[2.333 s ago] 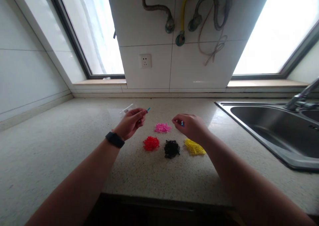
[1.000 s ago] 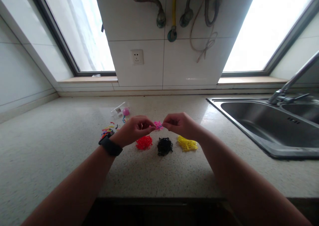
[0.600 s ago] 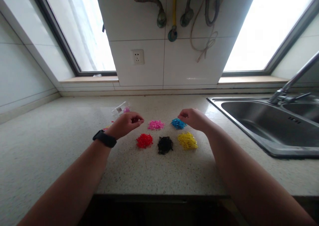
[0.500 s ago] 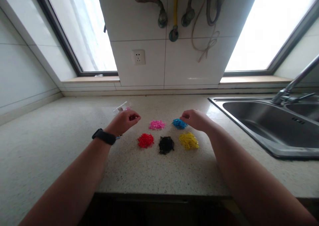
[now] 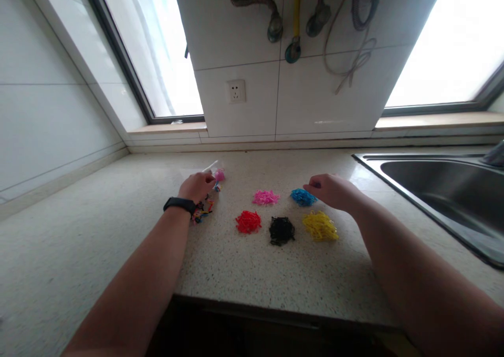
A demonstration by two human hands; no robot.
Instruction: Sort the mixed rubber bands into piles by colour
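Observation:
My left hand (image 5: 197, 187), with a black band on the wrist, is closed beside a clear plastic bag (image 5: 213, 166) with something pink at it. Anything between its fingertips is too small to make out. Partly hidden under that wrist lies a mixed-colour pile (image 5: 203, 211) of small thin pieces. My right hand (image 5: 329, 189) is closed at the right edge of a blue pile (image 5: 303, 197), its fingers pinched; what they hold cannot be seen. Between the hands lie a pink pile (image 5: 265, 197), a red pile (image 5: 248, 222), a black pile (image 5: 282, 231) and a yellow pile (image 5: 320, 226).
The speckled countertop (image 5: 252, 273) ends at a front edge close to me. A steel sink (image 5: 441, 189) is set into it on the right. Behind stands a tiled wall with a socket (image 5: 237, 91), hoses (image 5: 254, 0) and windows on either side.
The view has turned left, so the piles appear farther right. My left hand has moved back toward the bag, uncovering more of the mixed pile. My right hand stays by the blue pile.

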